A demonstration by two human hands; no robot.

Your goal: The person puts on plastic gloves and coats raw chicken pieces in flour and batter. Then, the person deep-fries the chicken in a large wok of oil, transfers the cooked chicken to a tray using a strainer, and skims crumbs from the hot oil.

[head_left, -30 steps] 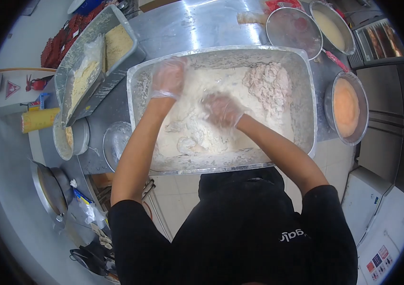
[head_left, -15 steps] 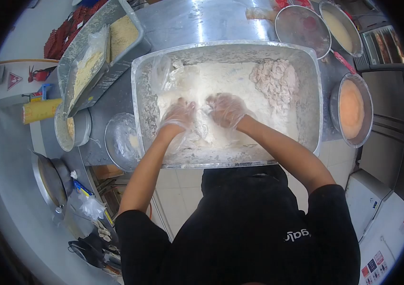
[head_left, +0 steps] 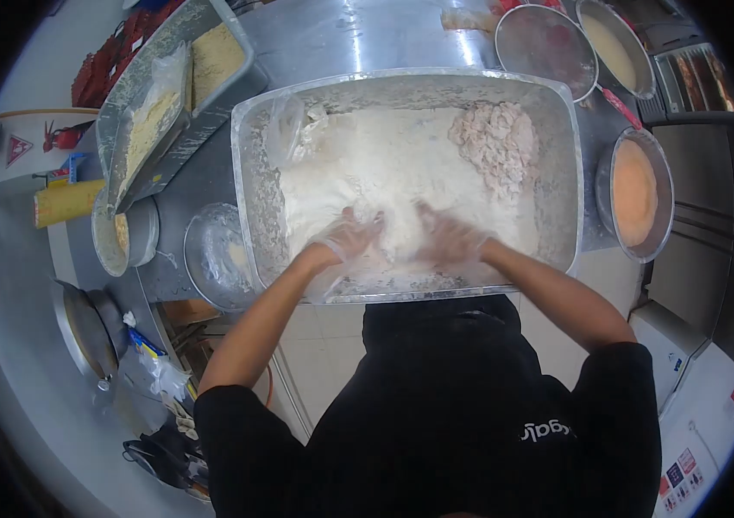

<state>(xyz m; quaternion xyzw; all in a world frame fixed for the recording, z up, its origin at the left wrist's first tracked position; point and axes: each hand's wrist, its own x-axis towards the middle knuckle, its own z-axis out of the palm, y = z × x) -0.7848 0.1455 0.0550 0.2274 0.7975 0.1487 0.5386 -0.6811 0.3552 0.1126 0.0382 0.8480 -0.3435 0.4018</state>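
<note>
A large metal tub [head_left: 407,76] holds a wide bed of white flour [head_left: 401,151]. My left hand [head_left: 351,236], in a clear plastic glove, is down in the flour near the tub's front, fingers apart. Just to its right, my right hand [head_left: 455,238], gloved the same way, also touches the flour; it is blurred by motion, but its fingers look spread. Neither hand shows anything gripped. A heap of pale pink pieces like raw meat [head_left: 496,142] lies in the back right of the tub. Clear plastic [head_left: 285,129] lies in the back left corner.
Left of the tub stand a grey bin [head_left: 250,82] with yellowish crumbs and a floured metal bowl [head_left: 203,259]. On the right are a round sieve [head_left: 546,52], a bowl of pale liquid [head_left: 613,56] and a bowl of orange powder [head_left: 634,194]. All share a steel table [head_left: 315,43].
Both hands have moved toward the tub's front edge, and the right hand has also shifted right, away from the left. The flour between them looks flatter.
</note>
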